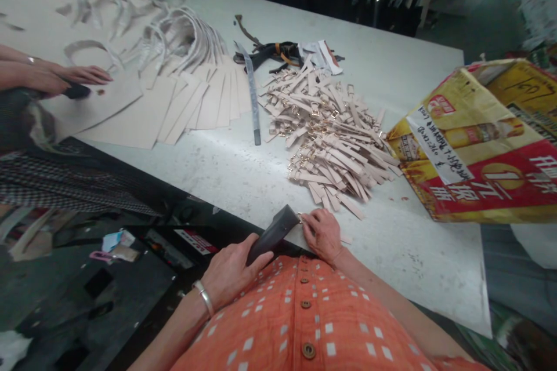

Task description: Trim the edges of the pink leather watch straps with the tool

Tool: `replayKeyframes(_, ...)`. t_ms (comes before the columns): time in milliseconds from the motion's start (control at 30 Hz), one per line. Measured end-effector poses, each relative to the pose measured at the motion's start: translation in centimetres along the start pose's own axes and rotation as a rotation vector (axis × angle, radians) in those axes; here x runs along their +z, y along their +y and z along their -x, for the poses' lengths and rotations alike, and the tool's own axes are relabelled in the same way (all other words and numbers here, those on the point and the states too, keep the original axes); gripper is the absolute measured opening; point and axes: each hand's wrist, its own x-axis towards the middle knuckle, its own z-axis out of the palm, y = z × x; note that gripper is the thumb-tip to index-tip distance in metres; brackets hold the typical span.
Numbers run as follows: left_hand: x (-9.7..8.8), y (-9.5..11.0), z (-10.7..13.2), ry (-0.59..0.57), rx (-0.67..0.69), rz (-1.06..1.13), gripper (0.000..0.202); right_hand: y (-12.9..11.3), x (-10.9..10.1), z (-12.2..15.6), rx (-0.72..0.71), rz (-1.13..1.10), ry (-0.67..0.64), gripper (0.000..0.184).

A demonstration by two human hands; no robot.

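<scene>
My left hand (232, 266), with a bracelet at the wrist, is closed around a black hand-held tool (272, 235) at the table's near edge. The tool's blunt end points up and right, close to a small metal buckle. Fingers bent, my right hand (322, 233) presses a pale strap (347, 240) with that buckle on the table; most of the strap is hidden under the hand. Beyond my hands lies a heap of pale buckled straps (335, 139). I cannot tell whether the tool touches the buckle.
On the left, a co-worker's hands (65, 78) hold a black tool over pale flat panels (126, 119). Looped handles (187, 35) lie behind. A wrapped grey strip (251, 93) and dark straps (270, 55) are mid-table. A printed carton (474, 151) stands right.
</scene>
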Motion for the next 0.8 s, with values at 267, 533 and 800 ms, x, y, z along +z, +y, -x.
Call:
replayKeyframes(267,-0.3,-0.2,-0.1,-0.010,0.072,-0.049,0.045,0.6,0.1,0.4,0.005,-0.133,-0.022,0.028)
replayKeyframes(533,-1.6,1.1,-1.8,-0.048,0.156,-0.235,0.047,1.9,0.7,1.7,0.033,-0.401,0.126,0.019)
replayKeyframes(800,-2.7,1.0,-3.3,-0.046,0.290,-0.353,0.051,1.7,0.8,1.9,0.087,-0.419,0.162,0.012)
